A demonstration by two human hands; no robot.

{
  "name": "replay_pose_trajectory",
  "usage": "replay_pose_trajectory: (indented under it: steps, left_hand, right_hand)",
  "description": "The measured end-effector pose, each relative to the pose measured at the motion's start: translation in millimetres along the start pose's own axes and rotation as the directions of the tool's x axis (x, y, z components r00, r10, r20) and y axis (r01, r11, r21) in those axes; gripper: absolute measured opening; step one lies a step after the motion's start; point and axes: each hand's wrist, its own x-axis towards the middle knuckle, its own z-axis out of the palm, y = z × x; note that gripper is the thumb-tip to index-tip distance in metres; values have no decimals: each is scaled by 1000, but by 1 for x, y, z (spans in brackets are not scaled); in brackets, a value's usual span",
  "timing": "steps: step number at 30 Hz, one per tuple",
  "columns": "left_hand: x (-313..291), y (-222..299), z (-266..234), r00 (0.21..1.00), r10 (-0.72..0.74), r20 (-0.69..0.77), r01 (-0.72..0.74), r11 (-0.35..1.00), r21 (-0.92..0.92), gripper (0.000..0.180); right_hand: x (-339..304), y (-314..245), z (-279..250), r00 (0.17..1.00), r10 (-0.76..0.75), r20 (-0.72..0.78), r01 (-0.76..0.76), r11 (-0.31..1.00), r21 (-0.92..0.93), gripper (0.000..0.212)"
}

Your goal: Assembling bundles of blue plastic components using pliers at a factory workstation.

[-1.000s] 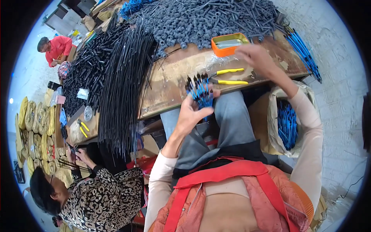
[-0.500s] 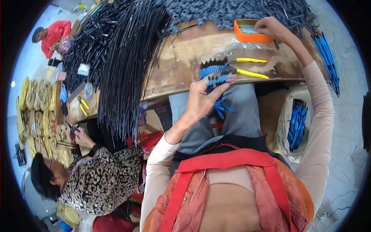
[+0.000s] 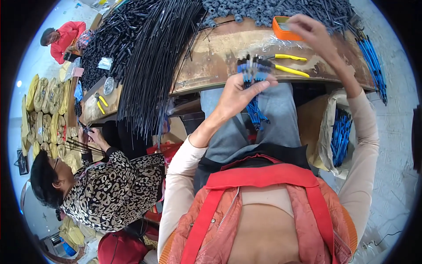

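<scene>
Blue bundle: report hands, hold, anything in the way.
Left hand grips bundle. Right hand beside orange box, grasp unclear. Yellow-handled pliers lie close behind bundle.

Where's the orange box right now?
In the head view, the orange box sits upper right on the table, by the right hand and the grey parts pile.

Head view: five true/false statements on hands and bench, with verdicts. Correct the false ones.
1. The left hand holds a bundle of blue rods. True.
2. Both hands grip the bundle. False: the right hand is apart, near the orange tin.
3. Yellow-handled pliers lie on the table. True.
4. The tin is nearer the person than the pliers. False: it's beyond them.
5. A sack holding blue pieces stands at the person's right. True.
</scene>
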Motion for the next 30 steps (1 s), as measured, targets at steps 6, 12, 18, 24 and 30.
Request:
replay_pose_trajectory:
  steps: [6, 12, 18, 24, 30]
  left_hand:
    - [11, 8, -5, 995, -62, -76, 58, 997, -56, 18]
    - [14, 17, -14, 979, -170, -115, 147, 972, -186, 27]
    - [13, 11, -12, 962, -272, -9, 241, 866, -439, 39]
    - [22, 9, -28, 974, -214, -77, 194, 957, -217, 32]
    - [15, 12, -24, 960, -276, -43, 248, 913, -325, 32]
  right_hand:
    - [-21, -82, 51, 982, -185, -45, 190, 975, 118, 14]
    - [-75, -103, 74, 983, 179, -36, -109, 730, 675, 13]
    - [-97, -112, 102, 907, -247, 342, -223, 407, 886, 8]
    - [-136, -144, 119, 858, -434, 276, -3, 533, 846, 3]
    - [-143, -143, 116, 854, -389, 345, -38, 614, 788, 6]
